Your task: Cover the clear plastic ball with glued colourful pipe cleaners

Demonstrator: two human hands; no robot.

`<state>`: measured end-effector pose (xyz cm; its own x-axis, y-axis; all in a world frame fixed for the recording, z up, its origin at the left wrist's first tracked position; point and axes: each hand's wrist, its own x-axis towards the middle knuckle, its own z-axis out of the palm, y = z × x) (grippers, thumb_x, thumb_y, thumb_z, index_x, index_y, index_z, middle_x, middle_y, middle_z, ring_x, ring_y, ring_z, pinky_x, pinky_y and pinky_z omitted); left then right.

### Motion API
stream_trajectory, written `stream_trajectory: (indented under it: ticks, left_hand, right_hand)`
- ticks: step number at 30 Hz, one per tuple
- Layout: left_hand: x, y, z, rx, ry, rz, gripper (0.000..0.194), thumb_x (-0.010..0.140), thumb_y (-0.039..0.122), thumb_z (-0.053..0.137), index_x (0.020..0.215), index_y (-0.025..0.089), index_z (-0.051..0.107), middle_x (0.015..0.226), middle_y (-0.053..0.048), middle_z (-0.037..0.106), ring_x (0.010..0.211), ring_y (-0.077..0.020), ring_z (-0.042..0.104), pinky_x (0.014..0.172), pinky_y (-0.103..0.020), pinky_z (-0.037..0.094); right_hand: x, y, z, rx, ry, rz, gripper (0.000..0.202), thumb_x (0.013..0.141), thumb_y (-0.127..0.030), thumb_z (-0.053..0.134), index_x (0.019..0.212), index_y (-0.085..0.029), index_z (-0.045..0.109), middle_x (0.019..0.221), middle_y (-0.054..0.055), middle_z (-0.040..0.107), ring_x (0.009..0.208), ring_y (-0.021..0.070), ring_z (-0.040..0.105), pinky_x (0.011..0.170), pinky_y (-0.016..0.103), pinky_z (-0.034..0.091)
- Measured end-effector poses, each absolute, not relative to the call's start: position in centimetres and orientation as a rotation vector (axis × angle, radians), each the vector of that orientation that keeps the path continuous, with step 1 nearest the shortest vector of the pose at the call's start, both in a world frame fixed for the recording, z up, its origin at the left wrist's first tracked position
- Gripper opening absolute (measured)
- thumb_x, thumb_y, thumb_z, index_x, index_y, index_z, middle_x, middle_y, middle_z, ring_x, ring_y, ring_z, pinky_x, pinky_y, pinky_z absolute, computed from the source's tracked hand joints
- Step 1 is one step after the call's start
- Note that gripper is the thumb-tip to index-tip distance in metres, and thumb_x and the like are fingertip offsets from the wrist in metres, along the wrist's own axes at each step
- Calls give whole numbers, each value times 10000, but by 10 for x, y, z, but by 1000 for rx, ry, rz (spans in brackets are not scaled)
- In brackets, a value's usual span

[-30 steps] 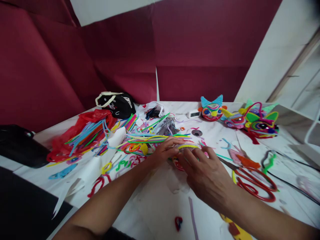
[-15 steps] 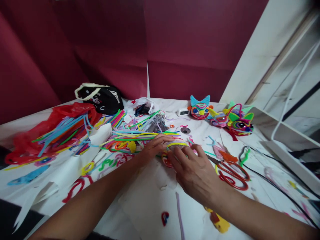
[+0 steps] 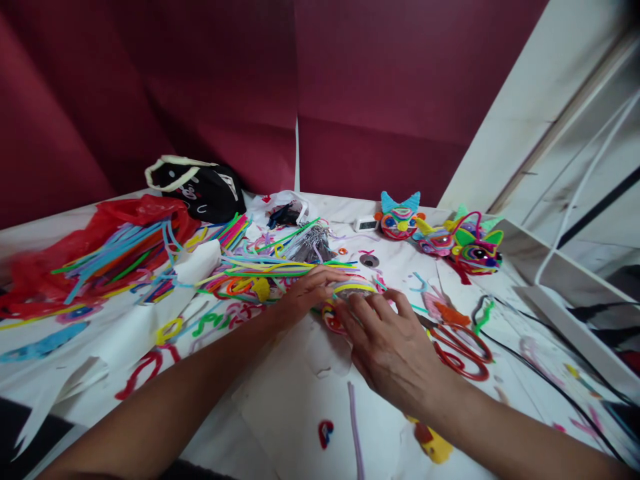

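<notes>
Between my two hands is a rounded pipe-cleaner craft piece (image 3: 354, 288), with yellow and pale bands on top and a red, ring-patterned part low on its left side. My left hand (image 3: 311, 291) is closed against its left edge, fingers reaching over the far side. My right hand (image 3: 393, 337) grips it from the right with bent fingers, which hide much of the piece. Just right of that hand lie scissors (image 3: 465, 353) with red handles, their blades partly covered. A lilac pipe cleaner (image 3: 356, 430) and a small red-and-blue coiled piece (image 3: 325, 433) lie nearer to me.
Bundles of coloured pipe cleaners (image 3: 125, 257) spill from a red plastic bag (image 3: 30, 287) at left. Behind are a black bag (image 3: 213, 200) and a small digital display (image 3: 367, 225). Pipe-cleaner animal heads (image 3: 400, 220) stand at back right. A black cable (image 3: 545, 380) crosses the right side.
The view has shifted slightly, so things at the sides appear a little further left. Both hands keep nearly the same hold on the craft piece.
</notes>
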<state>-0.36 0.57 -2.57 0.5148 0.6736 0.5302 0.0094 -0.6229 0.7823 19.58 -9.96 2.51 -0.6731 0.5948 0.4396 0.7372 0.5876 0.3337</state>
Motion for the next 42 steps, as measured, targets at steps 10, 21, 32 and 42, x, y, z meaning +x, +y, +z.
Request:
stream_trajectory:
  ticks: [10,21,32,42]
  left_hand:
    - [-4,5,-22,2042,579,1106,311,951,366,533,1172,237,712,1230,-83,684,1242,-257,558,1108,-416,377]
    - [-6,-1,-13,1994,705,1031,344,944,298,483,1196,243,710,1300,-70,649,1271,-259,531,1128,-413,367]
    - [-5,-3,-8,2022,776,1062,349,930,356,500,1178,212,698,1253,-83,653,1221,-263,539,1101,-401,371]
    - [-4,8,-2,2040,1008,1249,436,974,481,389,944,163,687,1016,-98,689,1019,-232,628,976,-378,469]
  right_hand:
    - [203,-104,27,-1048,-2534,-670,459,890,-192,549,1330,-64,573,1172,140,641,988,295,506,930,509,365]
    - [238,-127,36,-1038,-2414,-522,307,925,-163,503,1161,-64,672,974,129,663,875,260,552,852,477,433]
    - [281,-150,24,-1063,-2339,-596,280,973,-200,433,1126,-129,657,1029,134,666,981,280,599,843,442,453]
    - [357,-164,-51,-954,-2347,-540,266,865,-263,642,1125,-307,672,1079,80,730,1017,302,662,938,483,486]
